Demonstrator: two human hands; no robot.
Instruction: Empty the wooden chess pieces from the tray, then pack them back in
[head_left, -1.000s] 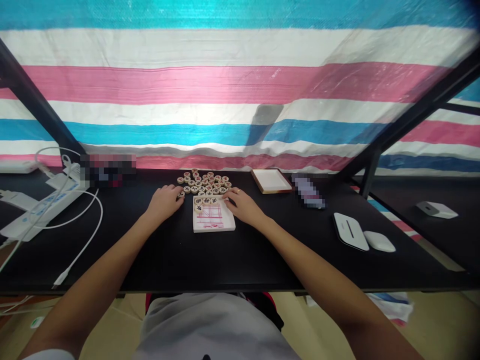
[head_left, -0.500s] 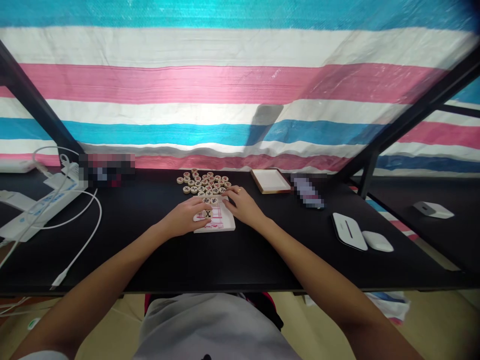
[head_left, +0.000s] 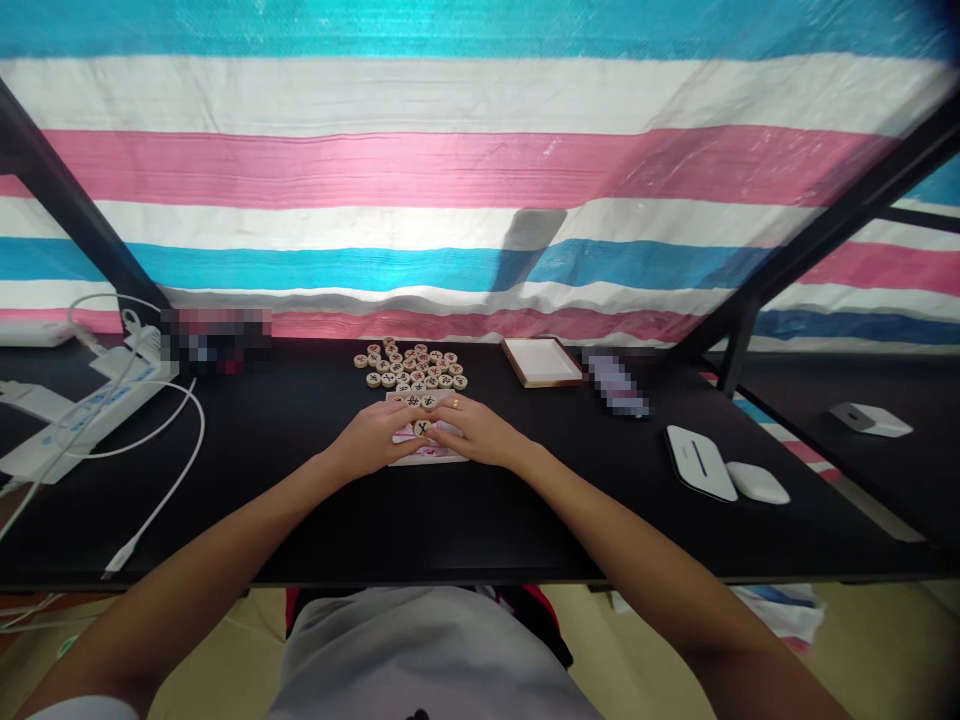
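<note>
A round xiangqi piece with a black character (head_left: 421, 428) is pinched between the fingers of my left hand (head_left: 367, 438), over a white box (head_left: 427, 458) with a pink-printed inside. My right hand (head_left: 484, 432), a ring on one finger, has come in from the other side, its thumb and fingertips curled against the same piece. Just behind it, two more black-marked pieces (head_left: 413, 401) rest at the back of the box. Beyond the box lies a loose cluster of red and black xiangqi pieces (head_left: 409, 364). My fingers hide part of the box.
A shallow white-lined box lid (head_left: 541, 360) lies at the back right, beside a blurred-out object (head_left: 615, 382). Farther right are a white flat device (head_left: 700, 463) and a small white case (head_left: 757, 482). A power strip (head_left: 90, 415) with white cables (head_left: 169, 480) occupies the left.
My right hand has moved from the near edge of the piece cluster down to the held piece. A red-marked piece it covered now shows. My left hand and its piece have shifted slightly right.
</note>
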